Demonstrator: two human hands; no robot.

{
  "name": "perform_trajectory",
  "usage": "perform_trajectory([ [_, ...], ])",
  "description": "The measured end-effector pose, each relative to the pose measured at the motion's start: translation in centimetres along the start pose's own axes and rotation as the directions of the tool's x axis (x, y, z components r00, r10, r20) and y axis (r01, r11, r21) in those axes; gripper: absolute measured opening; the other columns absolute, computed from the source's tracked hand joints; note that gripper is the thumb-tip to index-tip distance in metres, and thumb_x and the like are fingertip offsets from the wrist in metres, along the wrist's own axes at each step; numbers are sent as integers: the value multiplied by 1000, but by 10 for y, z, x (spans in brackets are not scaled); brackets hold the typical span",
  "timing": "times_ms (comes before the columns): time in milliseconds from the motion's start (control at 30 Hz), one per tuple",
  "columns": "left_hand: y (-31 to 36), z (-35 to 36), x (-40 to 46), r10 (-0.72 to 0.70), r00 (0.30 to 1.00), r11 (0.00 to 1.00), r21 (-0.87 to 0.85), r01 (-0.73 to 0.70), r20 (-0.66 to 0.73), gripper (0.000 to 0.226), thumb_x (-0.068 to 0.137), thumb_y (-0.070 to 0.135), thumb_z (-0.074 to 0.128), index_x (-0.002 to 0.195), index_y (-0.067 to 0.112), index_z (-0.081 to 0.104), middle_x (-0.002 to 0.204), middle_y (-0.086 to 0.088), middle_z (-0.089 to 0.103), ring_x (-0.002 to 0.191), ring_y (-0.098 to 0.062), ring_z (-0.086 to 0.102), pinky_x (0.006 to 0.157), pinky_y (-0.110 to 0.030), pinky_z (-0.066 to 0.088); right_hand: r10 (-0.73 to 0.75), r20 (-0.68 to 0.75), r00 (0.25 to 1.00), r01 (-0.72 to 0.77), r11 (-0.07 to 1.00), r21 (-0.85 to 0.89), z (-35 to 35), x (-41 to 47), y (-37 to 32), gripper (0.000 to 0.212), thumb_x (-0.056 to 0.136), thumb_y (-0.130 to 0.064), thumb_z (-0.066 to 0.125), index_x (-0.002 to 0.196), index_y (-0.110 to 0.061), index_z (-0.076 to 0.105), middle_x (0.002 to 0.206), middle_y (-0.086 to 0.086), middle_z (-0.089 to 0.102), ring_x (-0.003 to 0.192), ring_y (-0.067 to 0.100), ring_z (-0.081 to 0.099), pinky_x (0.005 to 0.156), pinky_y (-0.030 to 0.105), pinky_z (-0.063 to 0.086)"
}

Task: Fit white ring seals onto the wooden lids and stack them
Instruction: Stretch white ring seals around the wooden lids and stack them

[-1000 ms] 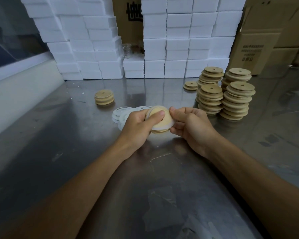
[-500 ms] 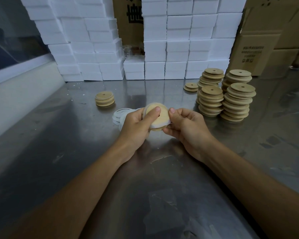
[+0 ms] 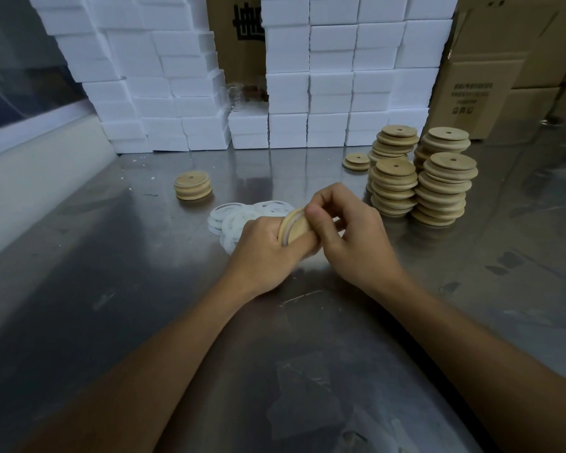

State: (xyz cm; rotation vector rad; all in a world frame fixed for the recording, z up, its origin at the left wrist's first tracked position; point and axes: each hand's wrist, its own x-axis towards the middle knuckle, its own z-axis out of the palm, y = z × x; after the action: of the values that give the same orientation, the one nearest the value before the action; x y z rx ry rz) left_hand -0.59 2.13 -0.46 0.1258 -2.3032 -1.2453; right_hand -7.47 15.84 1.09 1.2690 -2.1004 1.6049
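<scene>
Now round wooden lid (image 3: 295,226), white-rimmed

Lid (image 3: 294,226) turned edge-on — right hand (image 3: 347,237) fingers (image 3: 324,199) now curled over rim.

Counts I can make out on the desk.
I see four tall stacks of round wooden lids (image 3: 445,191), one short pair (image 3: 192,185), one low pair (image 3: 356,161), one held lid (image 3: 294,227), two hands (image 3: 265,246).

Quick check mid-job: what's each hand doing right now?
Left hand: grips the wooden lid, a white ring seal at its edge.
Right hand: fingers curled, pinching the same lid's rim.
</scene>
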Motion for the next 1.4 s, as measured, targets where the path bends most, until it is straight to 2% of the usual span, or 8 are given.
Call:
perform_trajectory([
  [200, 1, 0, -2, 46, 999, 998, 44, -46, 5, 44, 82, 59, 59, 92, 20, 75, 80, -1, 73, 78, -14, 69, 76, -46, 56, 105, -29, 994, -100, 986, 130, -5, 4, 2, 19, 96, -15, 61, 89, 4, 61, 75, 17, 66, 70, 33, 63, 63, 48, 53],
  [467, 4, 0, -3, 75, 997, 997, 14, -75, -8, 35, 87, 48, 63, 94, 16, 75, 83, -4, 73, 79, -19, 68, 76, -48, 55, 155, -21, 988, -144, 956, 256, -12, 7, 3, 18, 93, -6, 62, 91, 12, 63, 75, 13, 70, 67, 15, 68, 65, 34, 57],
  [800, 6, -2, -3, 79, 997, 994, -75, -79, 6, 27, 89, 36, 68, 101, 13, 76, 93, -3, 75, 88, -18, 70, 82, -43, 56, 313, 51, 949, -298, 827, 477, -6, 3, 3, 17, 96, -11, 56, 87, 2, 64, 80, 20, 69, 75, 28, 68, 75, 44, 59],
  [933, 5, -2, -3, 75, 997, 995, -60, -74, 10, 30, 84, 45, 70, 92, 17, 76, 82, 0, 74, 78, -13, 69, 71, -35, 57, 281, 6, 960, -264, 893, 364, -6, 4, 5, 14, 95, -8, 59, 90, 4, 65, 81, 21, 70, 74, 28, 67, 74, 47, 58],
  [1033, 0, -3, -2, 54, 998, 998, -17, -54, 28, 21, 79, 44, 77, 68, 27, 70, 62, 5, 66, 57, -9, 62, 54, -28, 50, 54, -24, 998, -53, 997, 52, -7, 3, 4, 10, 93, -11, 64, 86, -3, 66, 75, 5, 69, 69, 14, 64, 63, 30, 54],
  [1133, -3, -1, -1, 37, 999, 999, 29, -38, 37, 28, 74, 44, 72, 54, 31, 59, 47, 12, 53, 45, -2, 49, 47, -16, 38, -102, 63, 993, 109, 987, -121, -9, 3, 2, 11, 93, -16, 65, 88, -7, 66, 75, 1, 68, 69, 16, 62, 64, 32, 51],
  [1300, -1, -1, -1, 82, 997, 995, 62, -82, 8, 38, 80, 50, 66, 61, 18, 60, 55, 0, 59, 52, -11, 57, 54, -34, 51, -8, 37, 999, 8, 1000, -10, -11, 3, 3, 20, 93, -26, 64, 87, -7, 65, 77, -2, 68, 74, 12, 65, 64, 31, 54],
  [1400, 0, -1, -1, 95, 995, 992, 83, -97, 29, 42, 81, 55, 62, 70, 14, 66, 64, -4, 65, 62, -19, 62, 63, -46, 52, 96, 28, 995, -98, 989, 114, -9, 2, 4, 24, 93, -23, 64, 87, 0, 65, 78, 11, 70, 73, 25, 67, 65, 43, 55],
])
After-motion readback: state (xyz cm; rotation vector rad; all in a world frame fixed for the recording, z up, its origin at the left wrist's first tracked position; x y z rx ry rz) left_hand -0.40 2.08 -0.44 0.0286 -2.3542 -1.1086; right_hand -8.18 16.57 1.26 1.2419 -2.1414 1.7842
